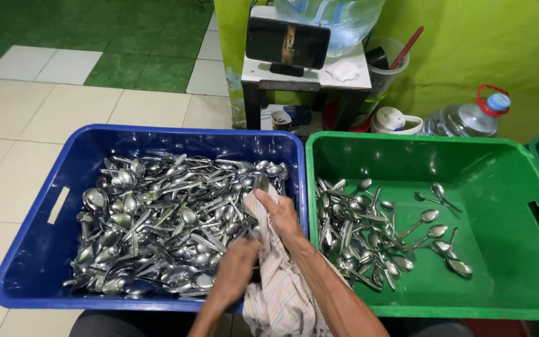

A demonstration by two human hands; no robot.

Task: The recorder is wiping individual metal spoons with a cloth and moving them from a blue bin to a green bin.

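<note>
Spoon (261,182) sits upright in the striped cloth (279,293) over the near right corner of the blue crate (29,249). My right hand (280,215) is closed around cloth and spoon handle; my left hand (237,265) is clenched on the cloth lower down. Risk: the cloth could slide on wet metal, so the spoon might slip back into the unwiped pile (169,218) instead of the green crate (500,187). Loose cloth could also snag neighbouring spoons.
</note>
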